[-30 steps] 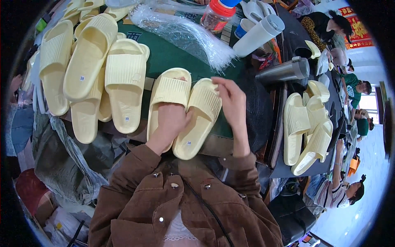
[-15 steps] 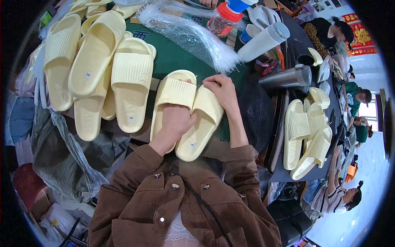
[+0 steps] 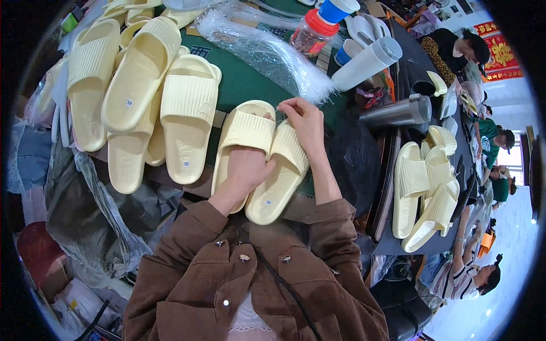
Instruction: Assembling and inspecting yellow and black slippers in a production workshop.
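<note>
A pair of cream slide slippers lies side by side in front of me, toes pointing away. My left hand (image 3: pixel 245 170) is pushed under the strap of the left slipper (image 3: pixel 244 132). Its fingertips show at the toe opening, while its thumb presses against the right slipper (image 3: pixel 272 196). The middle of those fingers is hidden by the ribbed strap. Over the toe of the right slipper, my right hand (image 3: pixel 304 122) is closed in a pinch. A thin clear strand seems to run from its fingertips toward the left slipper's toe; it is barely visible.
More cream slippers (image 3: pixel 187 122) are piled at left. A bundle of clear plastic strands (image 3: pixel 267 57) lies beyond the pair. To the right stand a white bottle (image 3: pixel 367 63), a steel tumbler (image 3: pixel 398 111) and a red-lidded jar (image 3: pixel 311 34). Further slippers (image 3: pixel 426 187) rest on a dark table; several people work beyond.
My right hand has lifted slightly off the right slipper's strap toward its toe, its fingers now pinched. The left hand stays inside the left slipper. The whole view has shifted a little.
</note>
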{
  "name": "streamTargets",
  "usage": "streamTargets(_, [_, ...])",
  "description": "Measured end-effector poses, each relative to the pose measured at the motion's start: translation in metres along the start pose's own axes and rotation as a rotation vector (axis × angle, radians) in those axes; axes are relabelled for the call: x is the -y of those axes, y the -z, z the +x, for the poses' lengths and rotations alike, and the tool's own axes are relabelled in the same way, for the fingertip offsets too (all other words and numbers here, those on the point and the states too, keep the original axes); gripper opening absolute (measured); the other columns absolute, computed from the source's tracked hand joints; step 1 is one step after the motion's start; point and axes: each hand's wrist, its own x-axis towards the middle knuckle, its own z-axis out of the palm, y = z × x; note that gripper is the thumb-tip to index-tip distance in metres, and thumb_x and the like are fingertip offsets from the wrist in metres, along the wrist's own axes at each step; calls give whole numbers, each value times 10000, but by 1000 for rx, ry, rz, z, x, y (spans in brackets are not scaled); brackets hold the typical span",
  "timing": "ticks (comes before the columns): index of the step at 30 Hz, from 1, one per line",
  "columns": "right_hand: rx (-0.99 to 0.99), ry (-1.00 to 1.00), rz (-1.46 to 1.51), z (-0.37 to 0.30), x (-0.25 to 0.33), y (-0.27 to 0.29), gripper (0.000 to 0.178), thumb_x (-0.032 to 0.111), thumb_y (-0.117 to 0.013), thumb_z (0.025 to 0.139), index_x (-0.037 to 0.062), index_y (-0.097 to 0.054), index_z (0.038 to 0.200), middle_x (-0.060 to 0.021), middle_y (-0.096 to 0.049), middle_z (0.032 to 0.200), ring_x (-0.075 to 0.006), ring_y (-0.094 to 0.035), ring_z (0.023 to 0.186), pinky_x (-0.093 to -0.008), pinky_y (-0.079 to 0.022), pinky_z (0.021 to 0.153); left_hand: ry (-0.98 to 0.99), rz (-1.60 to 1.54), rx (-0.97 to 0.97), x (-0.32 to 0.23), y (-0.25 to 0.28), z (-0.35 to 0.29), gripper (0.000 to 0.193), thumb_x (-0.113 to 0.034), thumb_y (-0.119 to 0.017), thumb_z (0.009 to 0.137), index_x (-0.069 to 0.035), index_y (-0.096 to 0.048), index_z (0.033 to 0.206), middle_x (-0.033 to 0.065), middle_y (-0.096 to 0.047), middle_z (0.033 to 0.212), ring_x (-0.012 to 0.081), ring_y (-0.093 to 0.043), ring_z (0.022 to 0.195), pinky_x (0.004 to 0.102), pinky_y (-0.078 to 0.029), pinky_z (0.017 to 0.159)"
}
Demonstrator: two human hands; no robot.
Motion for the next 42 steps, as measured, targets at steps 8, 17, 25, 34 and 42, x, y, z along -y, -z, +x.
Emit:
streamTargets(8, [74, 64, -6, 1, 3, -3, 128, 73, -644, 832, -10, -678, 924, -93, -683, 757, -128, -647, 676, -275, -503, 645, 59, 5, 138, -4, 13, 0, 618, -342, -620, 797, -1, -482, 1293, 224, -563, 1184, 367, -538, 1083, 431, -432, 922])
streamTargets(17, [-72, 173, -50, -5, -5, -3, 99, 35, -647, 828, -15, -674, 909, -63, -668, 752, -92, -613, 674, -231, -482, 641, 105, 5, 303, -16, 24, 0, 685, -354, -618, 806, -9, -418, 1363, 228, -513, 1271, 374, -485, 1174, 428, -397, 979])
streamTargets(25, [-302, 256, -59, -14, 4, 11, 105, 45, -642, 865, -18, -656, 949, -76, -659, 782, -111, -596, 701, -243, -481, 659, -381, -183, -281, -14, 55, -60, 334, -261, -616, 867, 22, -607, 1045, 174, -623, 1029, 329, -603, 921, 438, -477, 818])
streamTargets(34, [-319, 346, 2, -26, 15, -13, 100, 28, -657, 850, -6, -647, 943, -58, -645, 787, -94, -545, 634, -240, -449, 590, -279, -390, -287, -25, 71, 39, 147, -80, -580, 859, -2, -618, 978, 159, -643, 977, 329, -632, 786, 390, -500, 686])
streamTargets(42, [-351, 202, 129, -22, 5, -13, 80, 39, -619, 874, -8, -644, 934, -70, -656, 810, -119, -598, 715, -255, -477, 664, -269, -536, -237, -17, 37, 68, 134, -72, -597, 877, 19, -592, 976, 130, -641, 768, 193, -614, 659, 306, -487, 629])
